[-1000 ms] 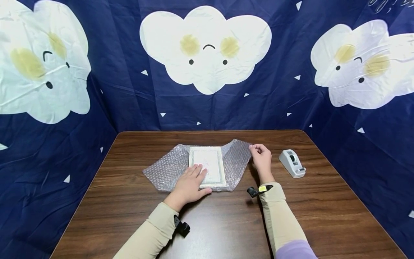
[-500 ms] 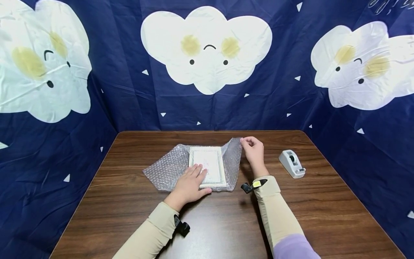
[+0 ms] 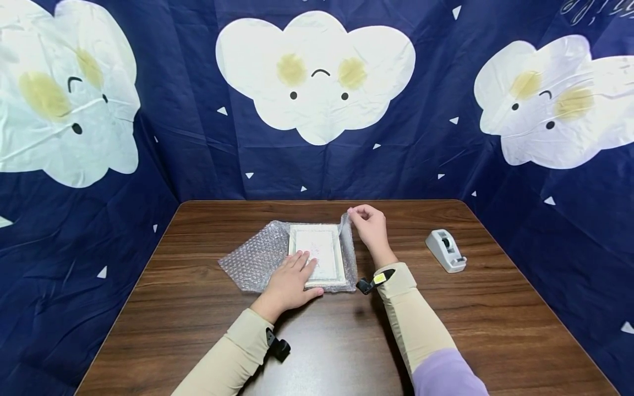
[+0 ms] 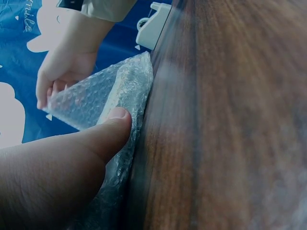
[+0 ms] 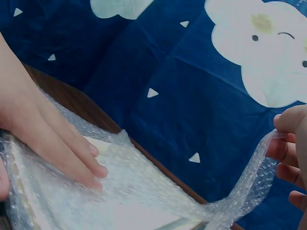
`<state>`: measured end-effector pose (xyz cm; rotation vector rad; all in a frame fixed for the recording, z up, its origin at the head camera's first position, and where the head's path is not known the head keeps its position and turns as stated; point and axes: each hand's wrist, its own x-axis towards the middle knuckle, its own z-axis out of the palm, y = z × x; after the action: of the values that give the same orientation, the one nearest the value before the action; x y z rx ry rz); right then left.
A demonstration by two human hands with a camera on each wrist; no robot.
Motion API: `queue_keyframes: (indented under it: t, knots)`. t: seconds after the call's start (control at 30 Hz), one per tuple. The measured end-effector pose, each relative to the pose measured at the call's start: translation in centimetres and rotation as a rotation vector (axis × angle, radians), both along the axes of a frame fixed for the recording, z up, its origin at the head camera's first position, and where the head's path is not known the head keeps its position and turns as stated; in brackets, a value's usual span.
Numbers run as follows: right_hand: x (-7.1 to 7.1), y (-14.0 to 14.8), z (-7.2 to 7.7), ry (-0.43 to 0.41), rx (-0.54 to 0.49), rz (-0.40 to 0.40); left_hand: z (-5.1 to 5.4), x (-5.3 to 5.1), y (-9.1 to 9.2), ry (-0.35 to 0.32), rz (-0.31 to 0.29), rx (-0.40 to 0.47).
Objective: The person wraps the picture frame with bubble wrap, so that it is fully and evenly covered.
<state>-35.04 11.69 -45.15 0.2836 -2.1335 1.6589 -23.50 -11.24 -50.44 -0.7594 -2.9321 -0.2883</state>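
A flat rectangular frame with a pale border [image 3: 324, 250] lies on a sheet of bubble wrap [image 3: 257, 258] on the table. Across the frame's lower left rests my left hand [image 3: 292, 280], fingers spread and straight, thumb by the near edge. My right hand [image 3: 370, 228] pinches the corner of the wrap's right flap between thumb and fingertips. In the left wrist view that raised flap [image 4: 88, 98] stretches up from the frame's side to the right hand. The right wrist view shows the lifted wrap [image 5: 249, 175] bending up from the frame's edge. The left flap lies spread on the table.
A white tape dispenser [image 3: 447, 251] stands on the wooden table [image 3: 198, 330], right of the right hand. Behind the table's far edge hangs a dark blue cloth [image 3: 198, 148] printed with white clouds. Each wrist wears a small black camera [image 3: 279, 346].
My right hand has moved left and slightly away from me, lifting the wrap's right flap up and inward toward the frame. The left hand has stayed in place.
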Motion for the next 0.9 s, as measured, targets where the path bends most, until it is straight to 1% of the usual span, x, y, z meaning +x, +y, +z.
queue_keyframes:
  t: [0.23,0.4,0.6,0.9]
  knots:
    - [0.1,-1.7,0.3,0.004,0.064,0.065,-0.1,-0.1,0.0,0.008,-0.005,-0.01]
    - [-0.1,-2.8,0.1,0.009,0.097,0.119,0.0,-0.1,0.0,0.011,-0.003,-0.011]
    - [-0.2,-4.0,-0.4,-0.007,0.126,0.193,-0.1,-0.1,0.0,0.013,-0.005,-0.008]
    - [-0.5,-5.6,-1.3,-0.023,0.253,0.234,-0.2,-0.1,-0.1,0.039,-0.011,-0.019]
